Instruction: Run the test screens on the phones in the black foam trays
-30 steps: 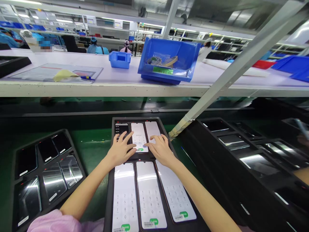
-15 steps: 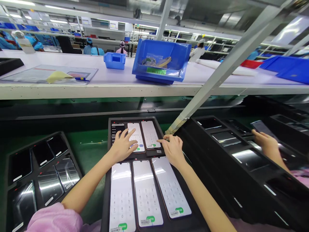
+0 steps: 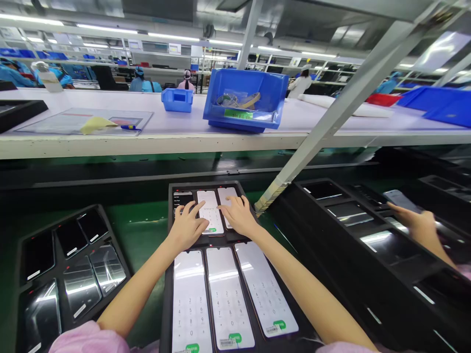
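A black tray (image 3: 170, 294) holds several phones in two rows, most with a white dial keypad lit. The upper left phone (image 3: 183, 197) shows a dark list. My left hand (image 3: 187, 225) is over the upper row, fingers spread across the left phone and the edge of the middle phone (image 3: 208, 198). Over the upper right phone (image 3: 226, 192) is my right hand (image 3: 238, 215), fingers apart and reaching toward the middle phone's keypad. That hand covers most of the right phone. Neither hand holds anything.
Another tray (image 3: 127, 267) of dark-screened phones lies at left. More phone trays (image 3: 305, 206) stand at right, where another person's hand (image 3: 423, 228) holds a phone. A slanted metal post (image 3: 331, 113) crosses the right side. Blue bins (image 3: 245, 81) sit on the shelf.
My right hand has moved left, from the right edge of the upper right phone to over it, beside the middle phone. My left hand stays over the upper left. The view has shifted slightly.
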### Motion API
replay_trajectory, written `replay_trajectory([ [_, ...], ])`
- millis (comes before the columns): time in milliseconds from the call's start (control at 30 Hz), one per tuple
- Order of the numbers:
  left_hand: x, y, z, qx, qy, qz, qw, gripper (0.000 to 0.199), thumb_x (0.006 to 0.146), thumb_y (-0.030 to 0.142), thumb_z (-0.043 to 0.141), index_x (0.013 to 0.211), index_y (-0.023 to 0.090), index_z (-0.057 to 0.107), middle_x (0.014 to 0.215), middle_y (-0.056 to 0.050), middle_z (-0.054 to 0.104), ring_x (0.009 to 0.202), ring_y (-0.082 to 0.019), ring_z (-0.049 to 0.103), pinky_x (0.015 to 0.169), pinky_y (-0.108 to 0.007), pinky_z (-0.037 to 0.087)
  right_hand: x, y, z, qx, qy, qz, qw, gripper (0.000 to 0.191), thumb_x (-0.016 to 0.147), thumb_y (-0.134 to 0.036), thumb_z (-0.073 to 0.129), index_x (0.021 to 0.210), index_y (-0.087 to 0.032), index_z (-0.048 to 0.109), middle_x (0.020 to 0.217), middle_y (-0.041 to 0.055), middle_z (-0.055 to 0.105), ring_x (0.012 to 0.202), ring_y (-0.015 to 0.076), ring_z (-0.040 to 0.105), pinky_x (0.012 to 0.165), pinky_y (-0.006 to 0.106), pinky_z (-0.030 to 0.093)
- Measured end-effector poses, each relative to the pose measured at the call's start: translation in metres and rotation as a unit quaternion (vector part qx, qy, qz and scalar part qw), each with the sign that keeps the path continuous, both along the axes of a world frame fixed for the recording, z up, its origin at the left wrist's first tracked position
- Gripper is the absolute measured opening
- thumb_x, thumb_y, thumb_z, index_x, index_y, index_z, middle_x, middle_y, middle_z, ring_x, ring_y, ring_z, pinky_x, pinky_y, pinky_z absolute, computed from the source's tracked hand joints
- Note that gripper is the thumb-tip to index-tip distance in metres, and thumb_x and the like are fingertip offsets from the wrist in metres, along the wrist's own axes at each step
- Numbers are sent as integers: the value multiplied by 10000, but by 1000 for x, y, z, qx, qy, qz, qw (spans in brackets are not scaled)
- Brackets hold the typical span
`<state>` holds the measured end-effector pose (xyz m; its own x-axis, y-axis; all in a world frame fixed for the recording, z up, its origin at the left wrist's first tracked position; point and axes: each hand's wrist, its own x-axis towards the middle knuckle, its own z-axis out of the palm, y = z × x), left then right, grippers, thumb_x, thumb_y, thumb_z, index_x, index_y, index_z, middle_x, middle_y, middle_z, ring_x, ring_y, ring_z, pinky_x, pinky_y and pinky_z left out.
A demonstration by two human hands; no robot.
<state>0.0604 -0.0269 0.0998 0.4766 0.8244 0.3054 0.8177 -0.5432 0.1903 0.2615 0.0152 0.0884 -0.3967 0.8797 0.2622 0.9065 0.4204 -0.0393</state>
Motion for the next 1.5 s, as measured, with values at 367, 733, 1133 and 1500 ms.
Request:
replay_trajectory([
  [367,1,0,-3,10,-3,-9,1000,441,938,292,326,717,237,703,1363,-45,453,1205,-319,378,901,-528,312,6,-20,13,-5,26,-16,1000,480,936,-224,202,981,-277,677,1101,71,520,1081,207,426,1031,459,192],
  [733,1,2,-7,30,11,-16,999,456,938,312,327,705,241,712,1348,-43,470,1181,-308,396,886,-513,331,3,-36,13,-15,44,30,998,459,912,-193,252,906,-304,697,1078,50,542,1073,186,449,1040,461,199],
  [1133,19,13,13,-8,52,-100,994,432,952,323,265,917,262,691,1365,-62,440,1192,-305,386,911,-502,321,54,-51,9,108,118,-113,981,456,900,-224,262,814,-242,710,911,62,548,918,201,490,970,471,260],
  [1500,45,35,4,18,98,-152,983,388,944,359,299,1040,273,665,1372,-98,427,1192,-313,397,937,-513,305,47,-47,0,79,91,-122,985,403,892,-204,301,876,-233,702,908,62,542,904,196,485,970,450,250],
])
